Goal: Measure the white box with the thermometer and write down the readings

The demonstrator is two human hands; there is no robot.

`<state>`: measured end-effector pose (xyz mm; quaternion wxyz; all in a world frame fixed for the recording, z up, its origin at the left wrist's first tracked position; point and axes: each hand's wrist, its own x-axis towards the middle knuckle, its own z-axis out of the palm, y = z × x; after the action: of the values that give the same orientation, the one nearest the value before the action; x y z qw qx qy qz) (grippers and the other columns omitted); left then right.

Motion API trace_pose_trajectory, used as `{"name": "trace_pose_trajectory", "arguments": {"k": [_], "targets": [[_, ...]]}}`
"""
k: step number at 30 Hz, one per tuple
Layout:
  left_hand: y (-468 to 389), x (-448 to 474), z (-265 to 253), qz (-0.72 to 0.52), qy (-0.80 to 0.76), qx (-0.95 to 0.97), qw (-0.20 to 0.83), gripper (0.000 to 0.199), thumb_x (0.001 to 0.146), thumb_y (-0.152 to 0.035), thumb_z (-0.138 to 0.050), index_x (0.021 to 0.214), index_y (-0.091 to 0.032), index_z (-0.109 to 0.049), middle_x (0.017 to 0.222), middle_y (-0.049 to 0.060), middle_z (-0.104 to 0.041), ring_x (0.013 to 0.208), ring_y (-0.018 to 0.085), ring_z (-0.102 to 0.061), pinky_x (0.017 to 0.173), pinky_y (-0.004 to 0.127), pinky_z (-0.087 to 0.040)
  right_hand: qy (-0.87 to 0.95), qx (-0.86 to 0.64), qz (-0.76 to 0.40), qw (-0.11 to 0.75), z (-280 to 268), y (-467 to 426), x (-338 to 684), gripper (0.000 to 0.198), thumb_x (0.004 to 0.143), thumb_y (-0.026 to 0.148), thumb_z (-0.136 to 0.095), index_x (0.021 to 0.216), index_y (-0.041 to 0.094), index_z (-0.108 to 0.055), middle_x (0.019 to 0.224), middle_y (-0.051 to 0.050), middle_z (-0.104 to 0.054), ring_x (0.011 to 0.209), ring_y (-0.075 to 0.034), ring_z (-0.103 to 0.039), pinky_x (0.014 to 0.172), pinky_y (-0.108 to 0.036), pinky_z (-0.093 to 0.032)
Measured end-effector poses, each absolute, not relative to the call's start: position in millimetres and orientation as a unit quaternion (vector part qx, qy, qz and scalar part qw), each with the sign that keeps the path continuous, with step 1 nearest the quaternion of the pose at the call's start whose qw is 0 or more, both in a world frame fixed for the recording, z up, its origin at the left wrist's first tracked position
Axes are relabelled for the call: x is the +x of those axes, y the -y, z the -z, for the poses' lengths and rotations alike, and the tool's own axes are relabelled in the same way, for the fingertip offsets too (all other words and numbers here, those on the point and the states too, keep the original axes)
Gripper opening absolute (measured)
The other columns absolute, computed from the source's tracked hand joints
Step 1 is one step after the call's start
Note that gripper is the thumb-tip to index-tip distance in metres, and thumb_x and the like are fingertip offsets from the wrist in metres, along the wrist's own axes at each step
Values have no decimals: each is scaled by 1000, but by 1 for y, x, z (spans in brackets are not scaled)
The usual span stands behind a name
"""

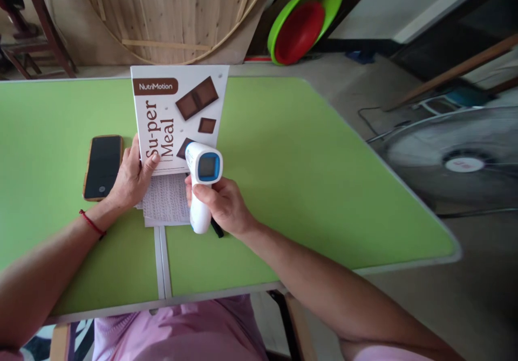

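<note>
left hand [133, 175] clasps NutriMotion box [178, 115] by its lower left edge | right hand [226, 204] wraps handle of white thermometer [200, 183], before box's lower right corner | phone [104, 164] lies on green table [291, 188] beside left hand

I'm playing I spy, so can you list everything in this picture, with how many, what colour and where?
Table: 1, green, across the middle
Phone: 1, black with brown edges, table's left side
Papers: count unclear, whitish, right of phone
Box: 1, white and brown, at papers' far end
Thermometer: 1, white and blue, in front of box
Stick: 1, black, partly behind thermometer
Panel: 1, wood-brown, beyond table
Basins: 2, green and red, beyond table
Chair: 1, dark red, top left
Pole: 1, brown, upper right
Fan: 1, greyish, right
Floor: 1, grey, around table
Bracelet: 1, red, left wrist
Shirt: 1, pink, bottom
Left grip: 1, bare, holding box
Right grip: 1, bare, holding thermometer
</note>
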<state>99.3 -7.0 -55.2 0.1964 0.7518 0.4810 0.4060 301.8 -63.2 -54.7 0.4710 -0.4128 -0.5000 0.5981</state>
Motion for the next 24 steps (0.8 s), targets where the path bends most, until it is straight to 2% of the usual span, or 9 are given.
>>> {"name": "trace_pose_trajectory", "arguments": {"k": [6, 12, 24], "targets": [[6, 99, 55, -401, -479, 756, 194, 52, 96, -64, -34, 116, -21, -55, 110, 12, -63, 93, 28, -56, 84, 51, -49, 502, -420, -606, 451, 53, 62, 303, 37, 73, 54, -72, 80, 20, -61, 74, -1, -61, 63, -14, -55, 58, -32, -47], [6, 98, 56, -407, -480, 755, 186, 50, 96, -63, -37, 116, -21, -56, 110, 12, -62, 93, 27, -56, 85, 51, -51, 502, -413, -622, 437, 50, 60, 304, 36, 68, 51, -76, 76, 20, -58, 66, 3, -55, 61, -13, -52, 58, -31, -45], [6, 98, 51, -413, -473, 751, 205, 54, 94, -65, -41, 119, -19, -55, 110, 12, -65, 94, 27, -59, 87, 50, -51, 516, -460, -510, 512, 28, 70, 316, 22, 62, 34, -77, 70, 20, -62, 61, 3, -57, 55, -11, -49, 51, -29, -43]]}}
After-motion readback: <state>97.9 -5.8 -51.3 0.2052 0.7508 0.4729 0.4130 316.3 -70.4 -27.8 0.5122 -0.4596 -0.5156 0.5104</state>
